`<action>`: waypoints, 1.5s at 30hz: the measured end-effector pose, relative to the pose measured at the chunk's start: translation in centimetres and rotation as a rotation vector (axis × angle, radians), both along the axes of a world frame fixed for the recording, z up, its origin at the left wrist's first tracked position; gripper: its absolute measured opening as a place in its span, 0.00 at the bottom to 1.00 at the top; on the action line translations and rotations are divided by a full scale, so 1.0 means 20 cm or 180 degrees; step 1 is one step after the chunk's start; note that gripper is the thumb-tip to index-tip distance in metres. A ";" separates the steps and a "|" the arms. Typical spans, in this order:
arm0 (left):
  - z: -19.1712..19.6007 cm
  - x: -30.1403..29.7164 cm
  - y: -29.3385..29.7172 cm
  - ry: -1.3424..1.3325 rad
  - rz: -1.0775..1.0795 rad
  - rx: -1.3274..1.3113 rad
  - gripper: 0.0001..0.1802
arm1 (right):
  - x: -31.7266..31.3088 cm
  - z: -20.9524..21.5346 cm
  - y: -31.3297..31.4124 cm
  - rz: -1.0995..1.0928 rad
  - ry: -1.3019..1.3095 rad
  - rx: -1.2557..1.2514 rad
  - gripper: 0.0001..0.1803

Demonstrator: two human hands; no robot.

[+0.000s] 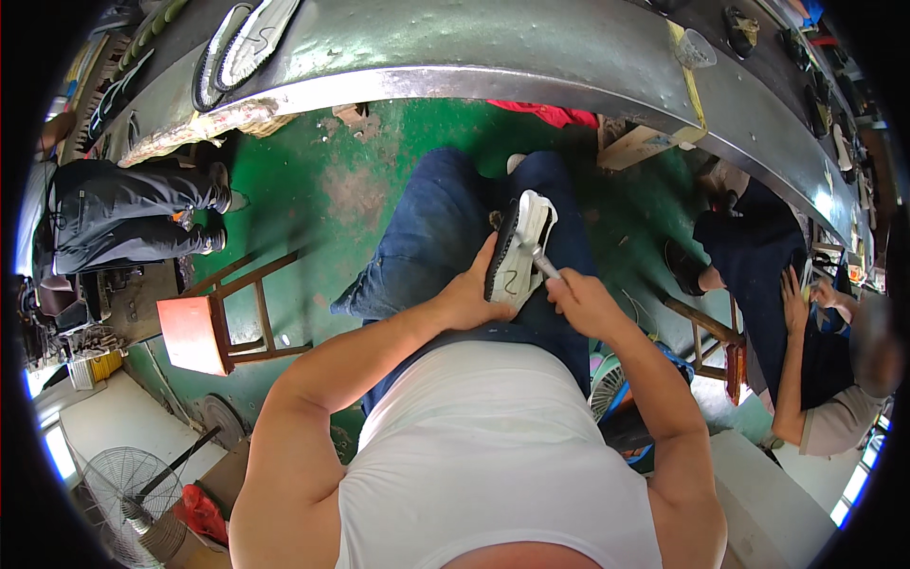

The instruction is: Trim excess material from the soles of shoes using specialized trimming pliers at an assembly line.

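Note:
On my lap rests a white shoe (531, 237) with a black sole edge along its left side and a thin dark curved line near its heel. My left hand (471, 292) grips it by the lower left side, fingers along the sole and thumb near the heel. In my right hand (580, 302) is a short tool with a grey metal end (543, 262), which reaches the shoe's right side. The tool's exact kind is hard to make out. Whether its tip touches the shoe or goes into the opening, I cannot tell.
A metal-topped bench (455, 43) curves across the front, with a pair of white shoes (251, 43) at its left. Wooden stools (194, 332) stand to both sides. Other people sit at left and right (839, 417). A standing fan (133, 493) is at lower left.

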State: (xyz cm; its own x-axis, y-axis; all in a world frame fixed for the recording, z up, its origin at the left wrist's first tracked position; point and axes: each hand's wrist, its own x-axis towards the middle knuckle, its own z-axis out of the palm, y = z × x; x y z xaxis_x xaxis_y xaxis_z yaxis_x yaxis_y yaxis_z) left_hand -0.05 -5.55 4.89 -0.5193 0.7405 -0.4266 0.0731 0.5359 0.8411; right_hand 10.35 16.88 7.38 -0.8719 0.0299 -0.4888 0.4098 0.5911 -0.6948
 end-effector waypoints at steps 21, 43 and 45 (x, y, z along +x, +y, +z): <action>-0.22 -0.18 0.22 0.2338 0.0300 0.0445 0.22 | 0.23 0.12 0.08 -0.0647 -0.0156 -0.0583 0.18; -0.40 -0.15 0.20 -0.3350 0.1808 0.1558 0.28 | -0.34 0.22 0.15 0.1330 -0.0713 0.0601 0.19; -0.36 -0.17 0.18 -0.3315 0.1794 0.1525 0.31 | -0.28 0.15 0.07 0.0821 -0.0655 0.0420 0.18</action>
State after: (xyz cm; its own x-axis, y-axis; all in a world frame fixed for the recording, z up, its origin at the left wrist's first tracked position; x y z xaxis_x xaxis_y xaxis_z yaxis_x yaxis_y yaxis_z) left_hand -3.40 -2.03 -2.30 -0.3931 0.7198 -0.5722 -0.8718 -0.0940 0.4807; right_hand 4.77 18.28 10.48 -0.7426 -0.1037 -0.6617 0.3589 0.7724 -0.5239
